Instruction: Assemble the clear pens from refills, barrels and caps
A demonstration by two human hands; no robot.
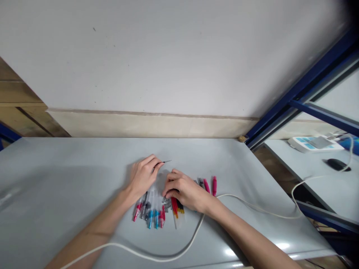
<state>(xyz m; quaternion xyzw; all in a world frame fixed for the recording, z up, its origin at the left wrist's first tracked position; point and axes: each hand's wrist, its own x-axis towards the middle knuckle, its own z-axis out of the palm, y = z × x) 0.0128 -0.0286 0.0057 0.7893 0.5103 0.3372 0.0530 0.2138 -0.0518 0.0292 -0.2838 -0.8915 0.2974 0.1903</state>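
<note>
My left hand (144, 173) pinches a thin dark pen refill (166, 161) between thumb and fingers, its tip pointing right. My right hand (183, 189) is closed just to the right, its fingertips curled down over the small parts; whatever they pinch is hidden. Between and below the hands lie several clear pen barrels (153, 203) with pink, grey and blue ends. Beside them is a small heap of grey, spring-like pieces (167, 204). Red refills (174, 206) and black ones with yellowish ends lie under my right wrist. Pink pen parts (214, 185) rest beyond that hand.
A white cable (146, 257) crosses the grey table (84, 157) in front of me and runs under my right forearm. At the right, past a blue metal frame (280, 91), a second table carries a black mouse (338, 164) and a white device (314, 144). A wall stands behind.
</note>
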